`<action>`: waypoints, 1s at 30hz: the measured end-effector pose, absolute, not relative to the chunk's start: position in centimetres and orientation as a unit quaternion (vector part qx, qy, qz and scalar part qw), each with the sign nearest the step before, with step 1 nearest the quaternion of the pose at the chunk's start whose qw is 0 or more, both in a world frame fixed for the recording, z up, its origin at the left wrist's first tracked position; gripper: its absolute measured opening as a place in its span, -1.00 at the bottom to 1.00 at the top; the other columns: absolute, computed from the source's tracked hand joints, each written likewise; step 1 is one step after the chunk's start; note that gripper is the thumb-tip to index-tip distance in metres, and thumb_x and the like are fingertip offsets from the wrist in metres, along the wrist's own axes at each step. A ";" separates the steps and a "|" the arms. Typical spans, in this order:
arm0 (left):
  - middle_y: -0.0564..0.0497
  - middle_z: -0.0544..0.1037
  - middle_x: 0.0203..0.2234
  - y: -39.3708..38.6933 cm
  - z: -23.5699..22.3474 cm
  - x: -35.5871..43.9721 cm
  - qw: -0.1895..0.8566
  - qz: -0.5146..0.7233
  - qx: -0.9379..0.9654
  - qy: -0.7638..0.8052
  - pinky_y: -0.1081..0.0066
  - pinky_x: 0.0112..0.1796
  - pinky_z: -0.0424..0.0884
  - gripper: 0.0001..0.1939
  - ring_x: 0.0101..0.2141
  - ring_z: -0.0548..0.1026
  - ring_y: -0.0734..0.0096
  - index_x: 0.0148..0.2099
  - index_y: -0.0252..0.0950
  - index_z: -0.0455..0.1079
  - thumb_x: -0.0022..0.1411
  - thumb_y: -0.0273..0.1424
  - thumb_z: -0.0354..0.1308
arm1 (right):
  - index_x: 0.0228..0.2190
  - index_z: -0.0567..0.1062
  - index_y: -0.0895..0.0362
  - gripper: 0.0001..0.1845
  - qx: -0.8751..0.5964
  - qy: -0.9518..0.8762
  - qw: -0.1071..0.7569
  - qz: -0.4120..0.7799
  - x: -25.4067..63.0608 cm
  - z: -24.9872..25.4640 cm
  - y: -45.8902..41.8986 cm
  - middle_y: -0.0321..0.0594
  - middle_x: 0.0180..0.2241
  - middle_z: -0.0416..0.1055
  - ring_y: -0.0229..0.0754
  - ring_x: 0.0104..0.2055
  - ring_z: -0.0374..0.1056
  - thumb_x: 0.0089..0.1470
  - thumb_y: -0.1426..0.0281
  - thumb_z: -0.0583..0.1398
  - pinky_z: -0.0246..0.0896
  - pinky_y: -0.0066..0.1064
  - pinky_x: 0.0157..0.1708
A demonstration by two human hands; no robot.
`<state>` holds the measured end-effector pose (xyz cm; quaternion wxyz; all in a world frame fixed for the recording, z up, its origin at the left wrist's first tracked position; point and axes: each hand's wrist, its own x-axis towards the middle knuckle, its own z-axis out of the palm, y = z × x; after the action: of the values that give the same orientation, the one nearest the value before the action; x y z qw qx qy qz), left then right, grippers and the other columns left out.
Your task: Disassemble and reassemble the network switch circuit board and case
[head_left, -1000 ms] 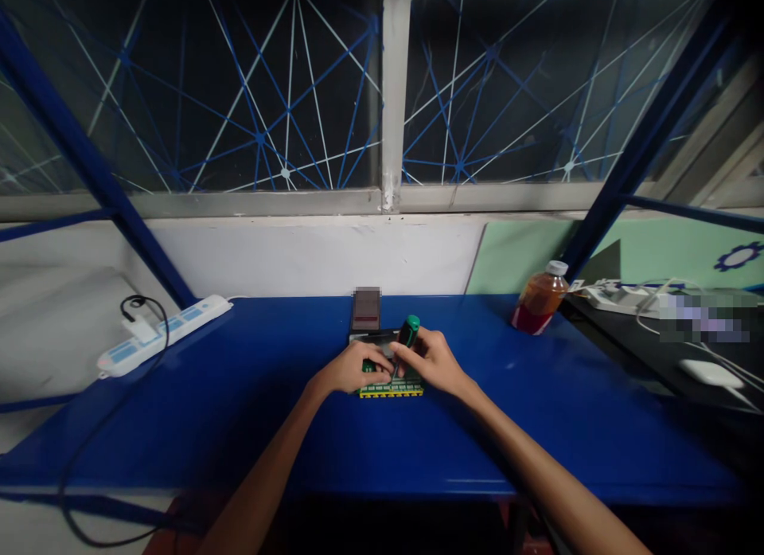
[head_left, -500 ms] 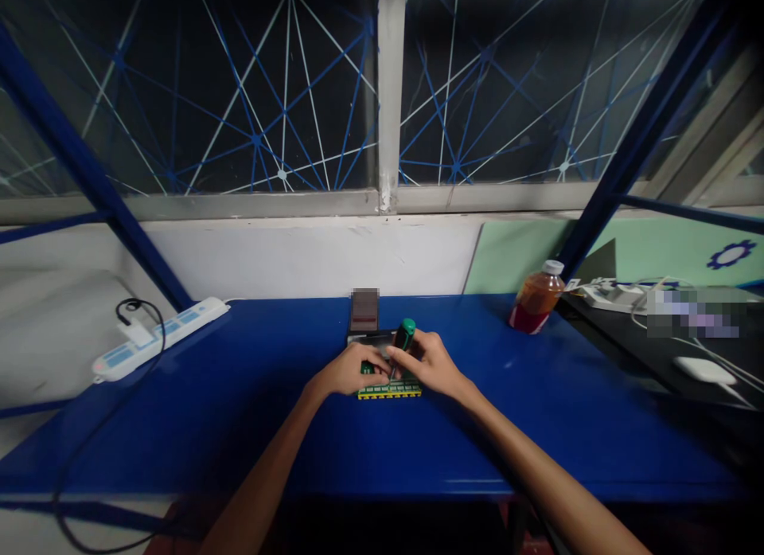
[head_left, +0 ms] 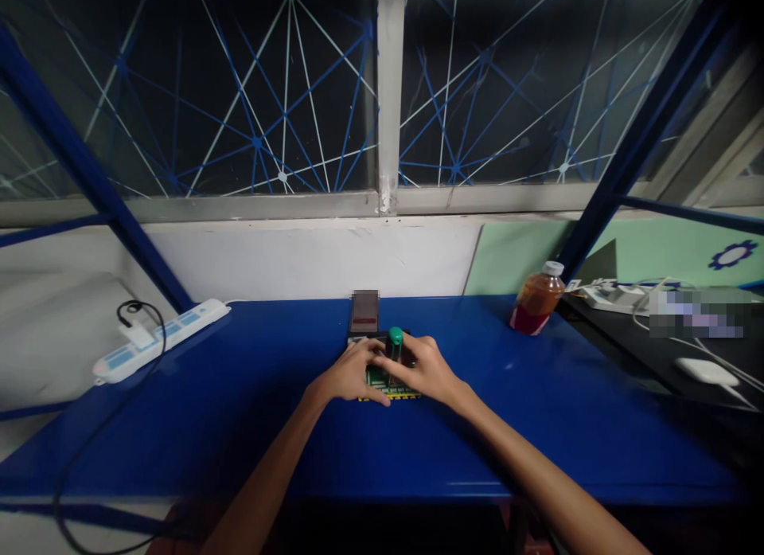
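A screwdriver with a green handle stands nearly upright over a green circuit board. My right hand is closed around its handle; the tip is hidden behind the fingers. Yellow marks run along the board's front edge. My left hand lies over the board's left side, thumb and fingers spread apart, with the thumb by the front edge. Whether those fingers touch the board's parts I cannot tell. Behind the hands is a dark flat object, mostly covered, beside an upright brown phone-like item.
The blue table carries a white power strip with a black cable at left. A bottle of amber drink stands at back right. Farther right, a black surface holds white cables and a white adapter.
The screwdriver has shifted slightly left and stands more upright. My left hand's fingers have spread from beside the screwdriver, its thumb moving toward the board's front edge.
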<state>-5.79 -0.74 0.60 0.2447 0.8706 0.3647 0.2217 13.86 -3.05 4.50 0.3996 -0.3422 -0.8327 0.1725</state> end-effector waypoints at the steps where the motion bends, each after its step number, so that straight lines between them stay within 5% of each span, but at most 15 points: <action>1: -0.15 0.29 0.10 -0.8 0.5 -5.8 0.240 0.219 0.870 0.371 -0.03 0.09 0.10 -0.17 0.10 0.22 -0.07 0.11 -0.19 0.32 -0.28 -0.23 0.46 | -0.42 0.42 0.17 -0.66 -0.342 -0.835 0.398 0.166 13.8 4.5 -3.0 -0.33 -0.61 0.29 -0.33 -0.61 0.14 0.12 0.13 0.13 0.02 -0.47 -0.58; 4: -0.17 0.31 0.07 -1.0 0.6 -5.7 0.252 0.219 0.861 0.385 0.02 0.06 0.18 -0.10 0.06 0.28 -0.05 0.16 -0.21 0.25 -0.27 -0.20 0.45 | -0.43 0.42 0.17 -0.65 -0.338 -0.844 0.391 0.143 13.5 4.6 -3.0 -0.31 -0.62 0.30 -0.32 -0.61 0.14 0.13 0.13 0.11 0.01 -0.46 -0.58; 15: -0.11 0.42 -0.04 -1.3 0.5 -4.4 0.222 0.277 0.863 0.359 0.14 0.01 0.28 -0.35 -0.02 0.37 0.05 0.00 -0.26 0.39 -0.18 -0.23 0.42 | -0.60 0.25 0.10 -0.62 -0.395 -0.815 0.399 0.144 13.2 4.6 -2.8 -0.37 -0.68 0.19 -0.34 -0.63 0.07 0.08 0.13 0.16 -0.07 -0.47 -0.62; 22: -0.12 0.50 -0.13 -1.6 2.0 -4.0 0.273 0.316 0.854 0.312 0.28 -0.04 0.33 -0.81 -0.09 0.43 0.21 -0.20 -0.32 0.50 0.13 -0.36 0.24 | -0.54 0.30 0.12 -0.64 -0.382 -0.810 0.408 0.178 14.3 4.2 -3.0 -0.38 -0.64 0.18 -0.33 -0.59 0.10 0.11 0.12 0.14 -0.01 -0.46 -0.57; 30: -0.07 0.57 -0.30 -1.8 2.1 -3.6 0.307 0.317 0.841 0.313 0.36 -0.18 0.38 -0.85 -0.27 0.50 0.28 -0.27 -0.34 0.52 0.16 -0.36 0.22 | -0.52 0.35 0.14 -0.64 -0.369 -0.816 0.402 0.191 14.5 4.5 -3.0 -0.33 -0.59 0.25 -0.31 -0.55 0.14 0.09 0.11 0.16 0.03 -0.46 -0.54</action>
<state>-3.64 -1.76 2.06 0.3070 0.8409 0.3130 0.3173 14.54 -3.00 4.52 0.4017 -0.3694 -0.8160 0.1906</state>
